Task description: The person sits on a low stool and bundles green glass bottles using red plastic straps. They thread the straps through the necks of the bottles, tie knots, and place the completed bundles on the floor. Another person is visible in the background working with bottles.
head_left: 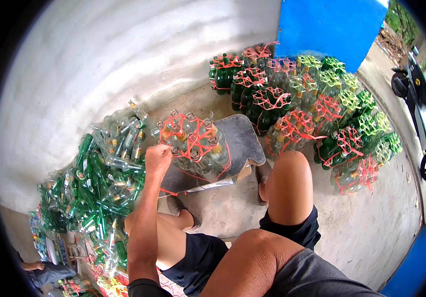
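My left hand (158, 157) is closed in a fist at the left side of a bundle of clear glass bottles (198, 153). Its fingers appear to pinch the red plastic strap (191, 136) that crisscrosses around the bottle necks; the fingertips are partly hidden. The bottles stand upright on a low, dark board (245, 136) in front of my knees. A loose end of red strap hangs over the board's near left edge. My right arm (252, 252) is bent with the elbow raised, and its hand is out of view.
Loose green and clear bottles (99, 183) are heaped on the left against the white wall (124, 54). Strapped bundles of bottles (272, 99) crowd the floor at the right. A motorbike (423, 114) stands at far right. Another person's hand (34, 266) shows at lower left.
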A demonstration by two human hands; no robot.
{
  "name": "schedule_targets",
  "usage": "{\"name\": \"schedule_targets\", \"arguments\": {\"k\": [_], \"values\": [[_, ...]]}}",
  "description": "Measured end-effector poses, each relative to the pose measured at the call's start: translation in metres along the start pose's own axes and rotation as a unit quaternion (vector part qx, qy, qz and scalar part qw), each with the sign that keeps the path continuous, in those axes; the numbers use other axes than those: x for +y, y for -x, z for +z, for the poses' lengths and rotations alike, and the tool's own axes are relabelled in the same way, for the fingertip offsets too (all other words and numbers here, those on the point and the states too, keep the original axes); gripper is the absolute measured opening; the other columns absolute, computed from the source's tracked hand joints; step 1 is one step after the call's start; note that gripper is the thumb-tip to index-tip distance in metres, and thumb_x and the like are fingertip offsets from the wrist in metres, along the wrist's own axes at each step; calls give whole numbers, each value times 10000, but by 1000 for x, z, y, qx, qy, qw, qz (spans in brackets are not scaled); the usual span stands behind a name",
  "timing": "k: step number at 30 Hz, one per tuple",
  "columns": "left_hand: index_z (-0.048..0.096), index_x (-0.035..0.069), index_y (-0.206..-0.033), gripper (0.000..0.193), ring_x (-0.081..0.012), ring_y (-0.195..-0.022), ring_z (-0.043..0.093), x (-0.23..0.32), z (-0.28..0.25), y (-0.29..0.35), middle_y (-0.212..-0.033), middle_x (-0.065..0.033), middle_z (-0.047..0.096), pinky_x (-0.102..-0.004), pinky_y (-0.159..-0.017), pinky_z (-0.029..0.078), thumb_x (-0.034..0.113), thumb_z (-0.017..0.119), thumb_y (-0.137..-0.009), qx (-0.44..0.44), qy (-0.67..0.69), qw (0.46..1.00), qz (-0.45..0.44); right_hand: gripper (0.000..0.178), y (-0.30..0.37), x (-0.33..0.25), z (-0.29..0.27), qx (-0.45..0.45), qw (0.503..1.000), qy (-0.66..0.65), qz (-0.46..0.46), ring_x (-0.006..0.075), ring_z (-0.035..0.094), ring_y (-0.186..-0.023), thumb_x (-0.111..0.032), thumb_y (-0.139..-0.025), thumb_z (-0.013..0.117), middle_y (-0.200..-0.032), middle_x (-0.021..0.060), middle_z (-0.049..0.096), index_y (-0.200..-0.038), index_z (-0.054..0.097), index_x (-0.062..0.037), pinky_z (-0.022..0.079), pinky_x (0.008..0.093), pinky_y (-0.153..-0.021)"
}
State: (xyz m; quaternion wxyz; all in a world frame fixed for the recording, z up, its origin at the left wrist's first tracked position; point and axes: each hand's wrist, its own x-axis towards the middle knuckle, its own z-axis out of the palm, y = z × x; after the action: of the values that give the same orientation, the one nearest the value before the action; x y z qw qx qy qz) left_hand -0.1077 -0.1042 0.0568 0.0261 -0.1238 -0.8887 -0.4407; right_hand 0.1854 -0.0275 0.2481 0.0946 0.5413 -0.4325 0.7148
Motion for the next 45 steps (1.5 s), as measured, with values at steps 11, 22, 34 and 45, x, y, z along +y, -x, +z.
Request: {"name": "schedule_targets", "arguments": {"k": [11, 22, 34, 45], "values": [[783, -47, -908, 144, -69, -595, 562, 17, 0, 5, -635, -50, 654, -313, -554, 437, 70, 699, -902, -6, 47, 998, -28, 171, 2, -12, 5, 13, 1000, -16, 2, 364, 662, -926, -125, -964, 671, -1023, 199, 634, -1088, 656, -8, 568, 438, -780], [780, -46, -912, 154, -137, -601, 632, 3, 3, 5, -692, -129, 705, -336, -587, 480, 99, 730, -893, 16, 11, 1000, 17, 130, 209, -188, -118, 430, 785, 151, 419, 174, 637, -573, -26, -945, 629, -718, 118, 681, -947, 713, 72, 522, 307, -567], [782, -47, -915, 146, -85, -599, 590, 2, -3, 5, -674, -72, 698, -311, -565, 447, 86, 721, -912, 1, 25, 999, -22, 216, 514, -287, 91, 383, 322, -112, 858, 156, 670, -692, -171, -979, 673, -829, 64, 717, -1088, 735, 4, 575, 338, -642], [787, -56, -971, 140, -45, -645, 569, 17, -2, 9, -742, -19, 722, -265, -567, 428, 55, 709, -937, -11, 79, 995, -52, 264, 471, -283, 81, 310, 407, -31, 859, 140, 667, -853, -160, -952, 690, -1009, 71, 743, -1172, 734, -20, 567, 351, -757]]}}
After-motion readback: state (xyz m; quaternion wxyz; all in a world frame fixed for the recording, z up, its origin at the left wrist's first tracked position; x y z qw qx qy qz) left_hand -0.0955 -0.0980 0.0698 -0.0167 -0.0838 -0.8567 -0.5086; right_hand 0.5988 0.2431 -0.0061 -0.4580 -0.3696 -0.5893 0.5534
